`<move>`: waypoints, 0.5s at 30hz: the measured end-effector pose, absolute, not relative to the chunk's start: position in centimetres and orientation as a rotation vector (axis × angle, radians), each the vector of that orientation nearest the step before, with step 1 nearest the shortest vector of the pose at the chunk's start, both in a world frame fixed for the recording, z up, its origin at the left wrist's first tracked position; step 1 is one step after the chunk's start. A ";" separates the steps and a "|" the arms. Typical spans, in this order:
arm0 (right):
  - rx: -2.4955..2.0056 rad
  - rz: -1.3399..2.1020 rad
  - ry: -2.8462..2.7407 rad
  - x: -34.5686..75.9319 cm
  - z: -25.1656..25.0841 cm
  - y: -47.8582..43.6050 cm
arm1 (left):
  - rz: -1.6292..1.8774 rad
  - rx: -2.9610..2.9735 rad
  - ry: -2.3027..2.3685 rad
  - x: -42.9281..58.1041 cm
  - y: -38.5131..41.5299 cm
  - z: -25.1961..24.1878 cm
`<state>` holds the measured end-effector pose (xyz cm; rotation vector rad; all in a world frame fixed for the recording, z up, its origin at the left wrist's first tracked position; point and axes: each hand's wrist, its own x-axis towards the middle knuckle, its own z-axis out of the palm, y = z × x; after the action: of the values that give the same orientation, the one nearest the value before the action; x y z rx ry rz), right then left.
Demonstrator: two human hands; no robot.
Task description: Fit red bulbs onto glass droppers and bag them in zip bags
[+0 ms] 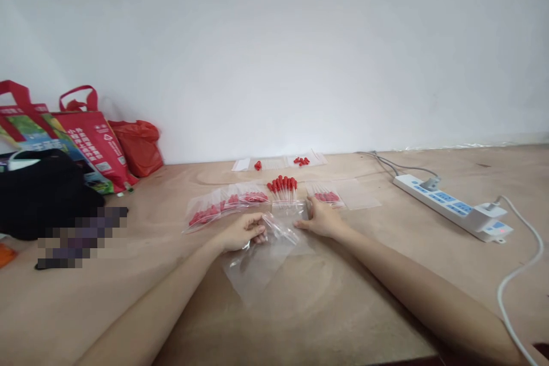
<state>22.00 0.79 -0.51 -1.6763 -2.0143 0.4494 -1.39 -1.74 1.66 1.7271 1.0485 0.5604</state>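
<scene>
My left hand [245, 231] has its fingers closed on the zip edge of a clear zip-lock bag [261, 266], which lies slack over the table before me. With thumb and fingers apart, my right hand [321, 218] rests at the edge of another flat clear bag [289, 209]. Beyond that bag, several glass droppers [283, 184] with red rubber bulbs lie side by side, bulbs pointing away. Left of them, filled bags of red-bulbed droppers [223, 203] overlap in a row. One more filled bag [325, 195] lies just past my right fingers.
At the back lie thin clear tubes [274, 163] and loose red bulbs [301, 160] on plastic bags. A white power strip [450, 206] with cables is on the right. Red shopping bags [92, 143] and a black cloth item [47, 194] stand at left, near the wall.
</scene>
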 end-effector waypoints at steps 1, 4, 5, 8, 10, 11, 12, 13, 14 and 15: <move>-1.691 0.467 -2.039 21.9 -0.3 1.3 | 0.515 1.809 1.040 -1.5 -1.8 1.7; -1.718 0.559 -2.087 21.4 0.2 2.9 | 0.433 2.125 1.136 -1.7 -2.1 1.9; -1.720 0.594 -2.073 21.3 0.3 3.3 | 0.457 2.250 1.212 -1.7 -2.3 2.0; -1.668 0.688 -1.971 21.7 0.8 4.4 | 0.609 2.557 1.401 -1.5 -2.9 2.2; -1.626 0.751 -1.925 23.1 1.5 5.0 | 0.627 2.647 1.412 -1.2 -3.3 2.4; -1.634 0.759 -1.903 24.3 1.9 5.4 | 0.578 2.672 1.380 -1.0 -3.6 2.5; -1.658 0.769 -1.867 25.6 2.3 5.7 | 0.509 2.688 1.337 -0.9 -3.9 2.6; -1.703 0.766 -1.794 27.1 2.6 6.1 | 0.432 2.698 1.298 -0.8 -4.3 2.7; -1.767 0.723 -1.725 28.6 2.8 6.4 | 0.357 2.699 1.274 -0.7 -4.6 2.7; -1.837 0.643 -1.682 30.0 2.9 6.7 | 0.296 2.690 1.276 -0.6 -5.0 2.7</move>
<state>30.00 6.68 2.93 -1.8367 -1.6816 0.6434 -0.63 -4.99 2.67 2.6896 1.2757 0.2957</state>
